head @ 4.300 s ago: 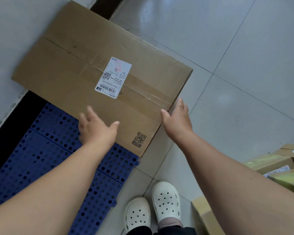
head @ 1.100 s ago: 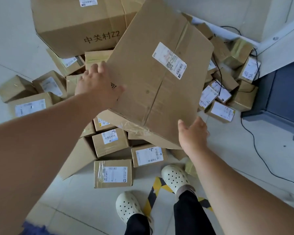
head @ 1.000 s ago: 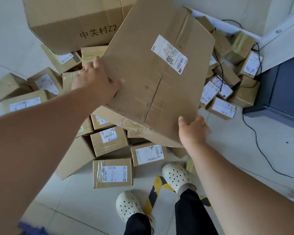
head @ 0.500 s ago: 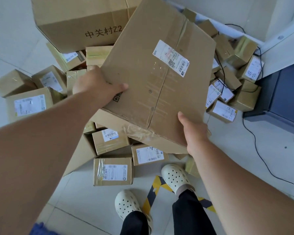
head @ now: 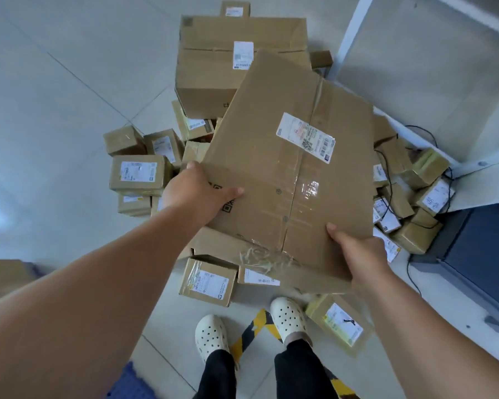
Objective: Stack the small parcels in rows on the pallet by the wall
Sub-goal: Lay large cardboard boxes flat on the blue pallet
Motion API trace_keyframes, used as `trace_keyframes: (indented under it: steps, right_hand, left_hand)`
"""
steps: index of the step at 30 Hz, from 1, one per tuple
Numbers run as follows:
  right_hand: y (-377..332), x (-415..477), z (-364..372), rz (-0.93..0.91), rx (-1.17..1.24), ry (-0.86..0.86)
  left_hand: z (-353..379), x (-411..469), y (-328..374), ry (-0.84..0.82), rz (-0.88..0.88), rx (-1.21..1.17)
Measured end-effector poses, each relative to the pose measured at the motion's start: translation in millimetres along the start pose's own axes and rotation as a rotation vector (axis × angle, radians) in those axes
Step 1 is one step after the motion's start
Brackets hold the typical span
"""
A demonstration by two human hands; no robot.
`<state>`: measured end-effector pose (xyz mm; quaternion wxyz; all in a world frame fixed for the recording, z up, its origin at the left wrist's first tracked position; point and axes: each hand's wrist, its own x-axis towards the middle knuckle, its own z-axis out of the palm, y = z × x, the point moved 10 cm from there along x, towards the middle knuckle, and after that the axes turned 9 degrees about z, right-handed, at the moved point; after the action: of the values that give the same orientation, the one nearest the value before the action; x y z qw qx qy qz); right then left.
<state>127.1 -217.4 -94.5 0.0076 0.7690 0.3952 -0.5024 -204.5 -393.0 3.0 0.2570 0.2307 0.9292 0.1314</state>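
I hold a large flat cardboard box [head: 274, 174] with a white label, tilted above a heap of small parcels [head: 139, 175] on the floor. My left hand [head: 196, 194] grips its left edge, thumb lying on the top face. My right hand [head: 355, 251] grips its near right corner, thumb on top and fingers underneath. More small parcels [head: 412, 194] lie to the right of the box. A corner of the blue pallet [head: 130, 384] shows at the bottom left.
A big brown carton [head: 213, 70] stands behind the held box. Black cables [head: 389, 197] run over the right-hand parcels. A dark cabinet [head: 478, 254] and white frame [head: 349, 36] stand at right. My white clogs [head: 288, 318] straddle a yellow-black floor stripe [head: 257, 329].
Since 4.3 s ago I turned from the pallet to the heap. In the last second the box has risen off the heap and my right thumb has come onto its top.
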Motion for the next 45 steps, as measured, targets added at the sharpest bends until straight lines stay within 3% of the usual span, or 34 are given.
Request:
trace_keyframes:
  steps: [11,22,29,45]
  right_hand:
    - [-117.3,-98.4,-2.9,-0.308,-0.129,-0.089]
    - [-173.6,-231.6,82.2,-0.697,-0.401,-0.299]
    - [-125.4,-344.9,156.3,-0.906,-0.628,-0.429]
    - [119.7,-527.4,314.9,-1.121,-1.121,-0.63]
  left_hand:
    - [-112.7,-86.0,-33.6,0.27,-0.18,-0.239]
    - [-162.7,-243.3,-131.1,0.617,-0.522,-0.453]
    - [-162.1,-365.4,-217.1,0.781,-0.698,-0.543]
    - [-64.1,-607.2,-416.8,0.936,-1.177,-0.724]
